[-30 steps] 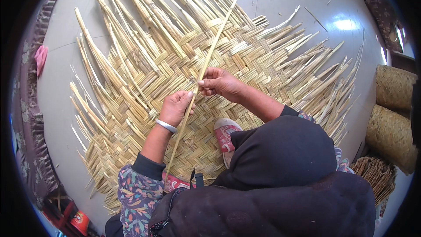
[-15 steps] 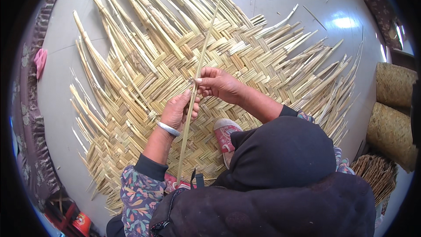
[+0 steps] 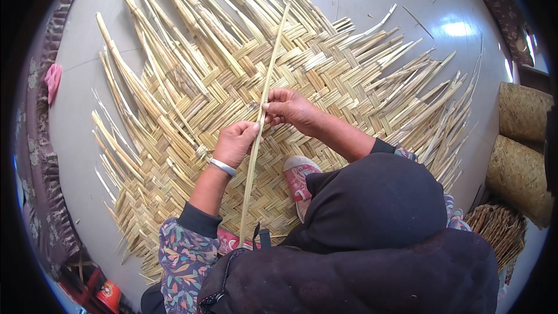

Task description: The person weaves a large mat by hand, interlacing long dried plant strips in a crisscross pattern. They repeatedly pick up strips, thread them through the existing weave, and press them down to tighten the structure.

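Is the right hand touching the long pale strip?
Touching. In the head view, the right hand pinches the long pale strip, thumb lying against it.

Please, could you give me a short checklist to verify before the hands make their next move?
1. Left hand holding the pale strip: ok.
2. Right hand pinching the strip, beyond the left: ok.
3. Woven mat's stalk ends tucked in: not ok, many stick out.
4. Mat free of feet: not ok, a red-and-grey shoe stands on it.
5. Strip's lower tip free: cannot tell, it seems to reach the dark clothing.
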Demonstrator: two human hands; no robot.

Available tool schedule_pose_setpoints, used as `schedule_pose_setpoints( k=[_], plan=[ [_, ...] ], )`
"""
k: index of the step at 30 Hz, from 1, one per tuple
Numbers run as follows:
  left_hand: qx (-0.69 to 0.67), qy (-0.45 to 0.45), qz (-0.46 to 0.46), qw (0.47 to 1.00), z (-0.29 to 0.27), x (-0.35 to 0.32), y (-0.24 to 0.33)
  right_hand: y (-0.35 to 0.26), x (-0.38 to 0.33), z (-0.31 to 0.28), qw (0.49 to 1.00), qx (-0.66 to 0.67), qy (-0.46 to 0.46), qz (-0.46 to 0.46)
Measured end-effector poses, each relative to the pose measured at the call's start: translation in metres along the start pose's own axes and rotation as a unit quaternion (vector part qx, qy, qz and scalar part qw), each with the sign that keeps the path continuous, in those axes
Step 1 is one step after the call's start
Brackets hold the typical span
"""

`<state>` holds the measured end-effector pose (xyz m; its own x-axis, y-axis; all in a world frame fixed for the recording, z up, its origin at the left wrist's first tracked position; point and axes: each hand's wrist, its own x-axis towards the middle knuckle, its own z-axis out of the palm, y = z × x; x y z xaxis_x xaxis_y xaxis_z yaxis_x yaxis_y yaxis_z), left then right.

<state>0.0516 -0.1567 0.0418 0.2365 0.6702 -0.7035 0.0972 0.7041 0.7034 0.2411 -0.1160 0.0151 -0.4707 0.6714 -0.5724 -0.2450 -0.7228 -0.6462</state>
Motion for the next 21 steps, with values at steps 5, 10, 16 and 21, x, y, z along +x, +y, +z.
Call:
schedule_pose_setpoints(
  k=[5,10,16,21],
  plan=[
    [0.094,0.007,0.030,0.995,0.002,-0.003,-0.005,-0.020,0.008,-0.012,0.995,-0.060,0.073,-0.042],
    [0.118,0.000,0.010,0.993,-0.004,-0.002,-0.012,-0.043,0.019,-0.028,0.983,-0.073,0.153,-0.066],
    [0.096,0.041,0.037,0.994,-0.006,0.002,-0.011,-0.026,0.012,-0.006,0.985,-0.144,0.084,0.050],
    [0.056,0.027,0.029,0.998,-0.009,0.007,-0.004,0.012,-0.002,0.021,0.991,-0.100,0.011,0.091]
  ],
)
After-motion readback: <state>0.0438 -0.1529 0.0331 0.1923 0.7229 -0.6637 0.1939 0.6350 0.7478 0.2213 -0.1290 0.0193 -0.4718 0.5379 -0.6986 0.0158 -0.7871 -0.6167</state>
